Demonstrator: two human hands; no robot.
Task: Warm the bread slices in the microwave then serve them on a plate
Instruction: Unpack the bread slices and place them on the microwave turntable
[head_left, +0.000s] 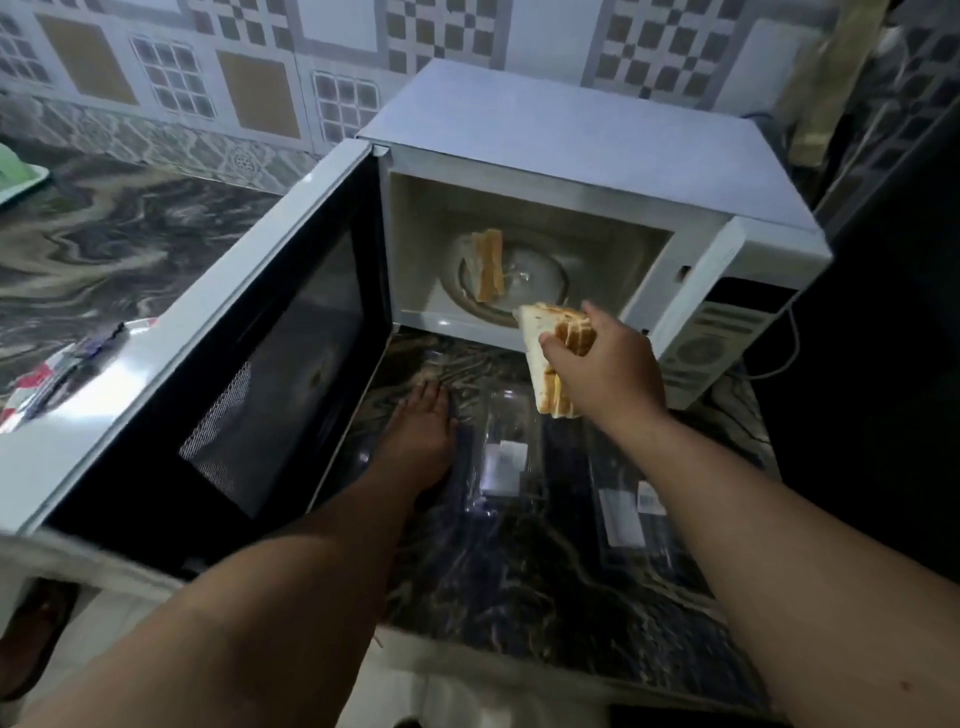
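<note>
At left I see the microwave door (197, 364) swung wide open. My left hand (421, 431) lies flat, fingers straight, on the counter (519, 571) at lower centre. Inside the microwave (571, 156), bread (488, 265) sits on the turntable (524, 280). Right of centre, my right hand (608, 364) grips several slices (550, 358) before the opening.

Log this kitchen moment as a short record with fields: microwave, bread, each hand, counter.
microwave: white microwave, door swung open to the left
bread inside: slices on the glass turntable
right hand: right hand grips a stack of bread slices in front of the opening
left hand: left hand rests flat on the counter
counter: dark marbled counter, clear plastic packaging lying on it
</note>
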